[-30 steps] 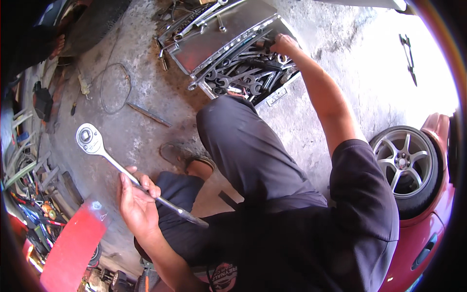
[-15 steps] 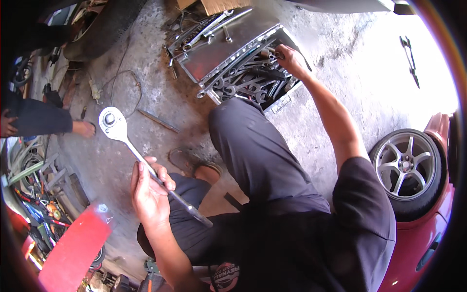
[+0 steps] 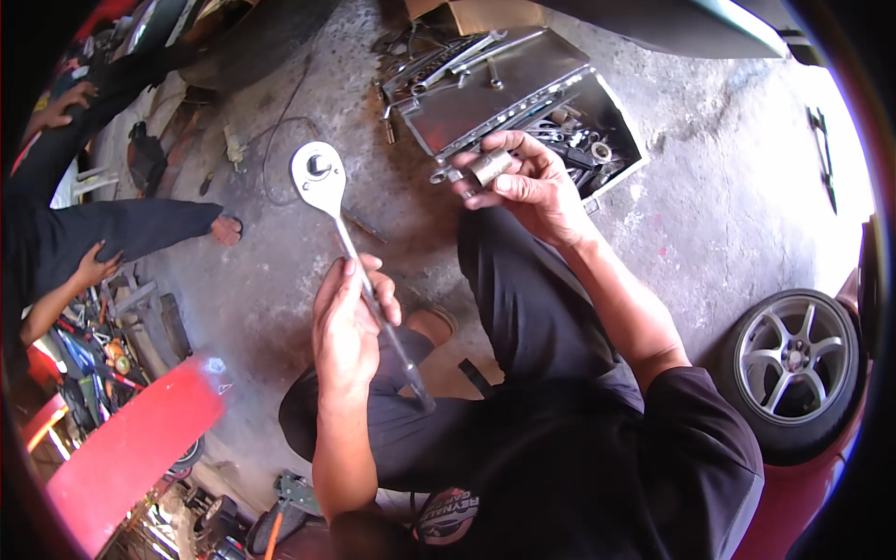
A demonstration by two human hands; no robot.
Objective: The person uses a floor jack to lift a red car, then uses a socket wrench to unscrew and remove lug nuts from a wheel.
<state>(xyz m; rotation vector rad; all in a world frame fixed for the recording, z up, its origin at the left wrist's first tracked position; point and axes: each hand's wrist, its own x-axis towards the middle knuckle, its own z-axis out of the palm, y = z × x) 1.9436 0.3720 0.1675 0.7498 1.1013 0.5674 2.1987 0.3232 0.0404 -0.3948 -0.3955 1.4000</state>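
Observation:
My left hand (image 3: 347,322) grips the handle of a long silver ratchet wrench (image 3: 319,182). Its round head points up and away, the square drive facing me, and no socket sits on it. In front of the toolbox, my right hand (image 3: 541,191) holds a short metal socket (image 3: 490,168) between thumb and fingers. A gap separates the socket from the ratchet head. Behind that hand stands an open metal toolbox (image 3: 627,121) full of spanners and other tools, partly hidden by my fingers. More spanners (image 3: 457,65) lie by its opened lid (image 3: 457,107).
Another person's leg (image 3: 140,238) and hand (image 3: 98,266) are at the left. A red panel (image 3: 140,448) juts in at lower left. A spoked wheel (image 3: 798,359) stands at the right, and a long dark tool (image 3: 824,159) lies beyond it. A cardboard box (image 3: 495,14) is behind the toolbox.
My right hand has come out of the toolbox toward me, bringing a socket. The ratchet stays in my left hand, now nearer the right hand and more upright. The view has shifted left.

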